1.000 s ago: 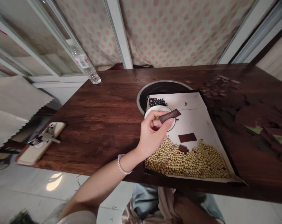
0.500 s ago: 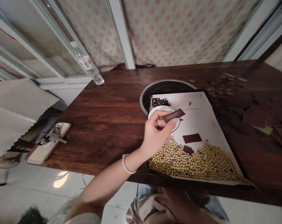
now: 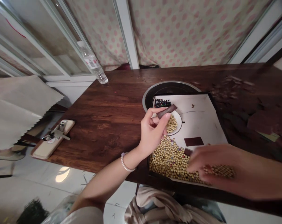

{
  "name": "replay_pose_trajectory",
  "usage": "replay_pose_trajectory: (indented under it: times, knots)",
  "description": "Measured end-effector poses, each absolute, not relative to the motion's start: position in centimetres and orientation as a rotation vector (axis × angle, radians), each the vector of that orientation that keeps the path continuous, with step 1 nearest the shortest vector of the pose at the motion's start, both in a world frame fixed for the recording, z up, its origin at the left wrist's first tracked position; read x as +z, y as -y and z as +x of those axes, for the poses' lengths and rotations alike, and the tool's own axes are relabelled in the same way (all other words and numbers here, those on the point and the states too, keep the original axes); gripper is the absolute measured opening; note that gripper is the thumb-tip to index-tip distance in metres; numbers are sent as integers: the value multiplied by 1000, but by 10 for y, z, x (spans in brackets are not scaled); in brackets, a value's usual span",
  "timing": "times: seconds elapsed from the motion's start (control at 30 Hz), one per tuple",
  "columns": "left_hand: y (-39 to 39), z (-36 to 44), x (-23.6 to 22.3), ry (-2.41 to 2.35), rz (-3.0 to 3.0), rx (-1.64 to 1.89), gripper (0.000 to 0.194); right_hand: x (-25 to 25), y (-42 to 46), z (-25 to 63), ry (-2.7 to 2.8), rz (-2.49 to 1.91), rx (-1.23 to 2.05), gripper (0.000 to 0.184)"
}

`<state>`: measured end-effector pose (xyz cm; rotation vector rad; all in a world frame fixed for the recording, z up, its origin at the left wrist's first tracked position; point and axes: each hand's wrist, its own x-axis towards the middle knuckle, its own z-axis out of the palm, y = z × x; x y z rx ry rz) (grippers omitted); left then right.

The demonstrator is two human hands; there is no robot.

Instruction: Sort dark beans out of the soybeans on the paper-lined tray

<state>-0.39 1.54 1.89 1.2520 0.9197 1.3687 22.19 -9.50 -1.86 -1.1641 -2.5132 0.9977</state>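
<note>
The left hand [image 3: 156, 125] is pinching a dark brown rectangular strip [image 3: 167, 111] above the shallow white-lined box [image 3: 197, 124]. The blurred right hand [image 3: 209, 165] is reaching over the small round yellow beads [image 3: 171, 158] at the box's near end; its finger spacing is unclear.

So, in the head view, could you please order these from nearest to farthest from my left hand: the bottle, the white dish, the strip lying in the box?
From the left hand:
1. White dish: just to its right.
2. Lying strip: farther right, in the box.
3. Bottle: far off to the left.
</note>
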Motion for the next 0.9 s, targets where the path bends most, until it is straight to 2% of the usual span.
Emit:
replay_pose_trajectory:
  times: [0.2, 0.37, 0.47, 0.77, 0.9]
  knots:
    - [-18, -4, 19, -912, 1292, 1365, 18, 8, 26, 186, 2590, -1045, 1017, 11]
    - [-17, -2, 17, -888, 1315, 1345, 15, 12, 17, 170, 2638, -895, 1246, 19]
    - [-18, -2, 17, -905, 1311, 1340, 16, 12, 15, 171, 2664, -902, 1295, 16]
    - [-20, -3, 14, -953, 1331, 1329, 18, 14, 12, 168, 2635, -846, 1300, 15]
    - [-19, -3, 12, -968, 1385, 1311, 20, 26, 9, 172, 2346, -782, 1266, 9]
